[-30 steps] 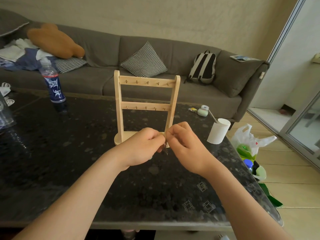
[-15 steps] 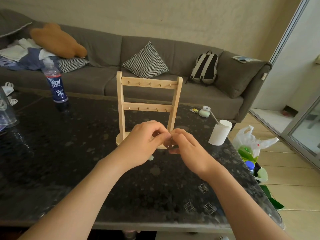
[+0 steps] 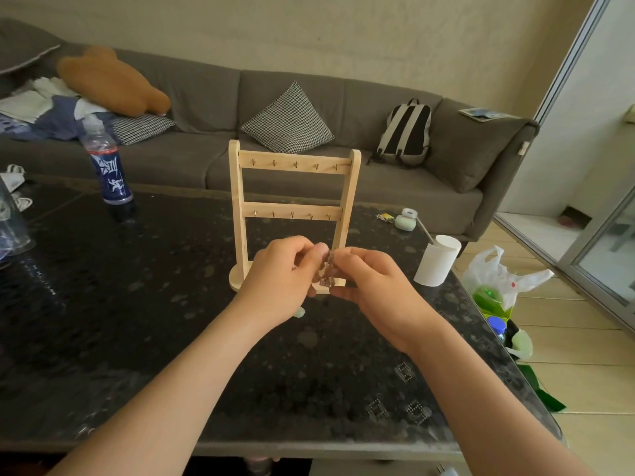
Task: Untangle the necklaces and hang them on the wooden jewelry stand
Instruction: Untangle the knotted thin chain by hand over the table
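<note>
The necklaces (image 3: 328, 273) show only as a small dark clump pinched between the left hand (image 3: 280, 280) and the right hand (image 3: 376, 286), too small to tell how many chains there are or how they cross. The hands cover much of the base of the wooden jewelry stand (image 3: 238, 207), and a pale green thing (image 3: 299, 312) at six o'clock of the left hand is mostly hidden. At nine o'clock a clear container (image 3: 13, 231) is cut off by the edge.
</note>
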`<action>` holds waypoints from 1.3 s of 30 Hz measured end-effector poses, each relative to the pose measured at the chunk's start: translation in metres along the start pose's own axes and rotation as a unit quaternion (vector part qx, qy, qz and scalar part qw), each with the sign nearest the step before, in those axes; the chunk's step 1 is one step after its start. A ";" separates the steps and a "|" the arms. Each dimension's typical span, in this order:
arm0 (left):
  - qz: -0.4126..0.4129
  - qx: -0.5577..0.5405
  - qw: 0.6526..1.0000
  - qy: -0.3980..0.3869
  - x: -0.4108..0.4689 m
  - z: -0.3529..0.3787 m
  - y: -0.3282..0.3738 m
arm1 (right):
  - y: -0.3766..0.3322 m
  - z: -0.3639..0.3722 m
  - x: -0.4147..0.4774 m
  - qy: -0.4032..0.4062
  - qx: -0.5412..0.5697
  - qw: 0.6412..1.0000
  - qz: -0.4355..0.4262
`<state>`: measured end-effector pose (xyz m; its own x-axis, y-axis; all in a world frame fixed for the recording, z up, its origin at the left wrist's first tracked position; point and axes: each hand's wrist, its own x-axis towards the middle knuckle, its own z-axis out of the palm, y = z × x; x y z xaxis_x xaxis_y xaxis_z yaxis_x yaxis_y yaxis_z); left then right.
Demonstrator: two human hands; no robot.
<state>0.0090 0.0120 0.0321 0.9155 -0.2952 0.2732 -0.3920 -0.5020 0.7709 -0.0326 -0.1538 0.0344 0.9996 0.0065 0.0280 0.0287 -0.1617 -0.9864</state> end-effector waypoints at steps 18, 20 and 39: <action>-0.127 -0.257 0.958 -0.008 -0.011 -0.015 0.021 | -0.009 -0.002 -0.007 0.024 -0.038 0.999 0.016; -0.119 -0.210 0.970 -0.027 -0.012 -0.016 0.024 | -0.010 -0.001 -0.008 0.026 -0.027 0.999 0.012; -0.116 -0.257 0.957 -0.074 -0.001 -0.025 0.015 | -0.007 0.013 0.019 0.021 -0.020 1.000 -0.002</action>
<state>0.0049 0.0255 0.0578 0.9347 -0.3554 0.0063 -0.0498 -0.1134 0.9923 -0.0143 -0.1397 0.0395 0.9986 -0.0337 0.0397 0.0322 -0.2005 -0.9792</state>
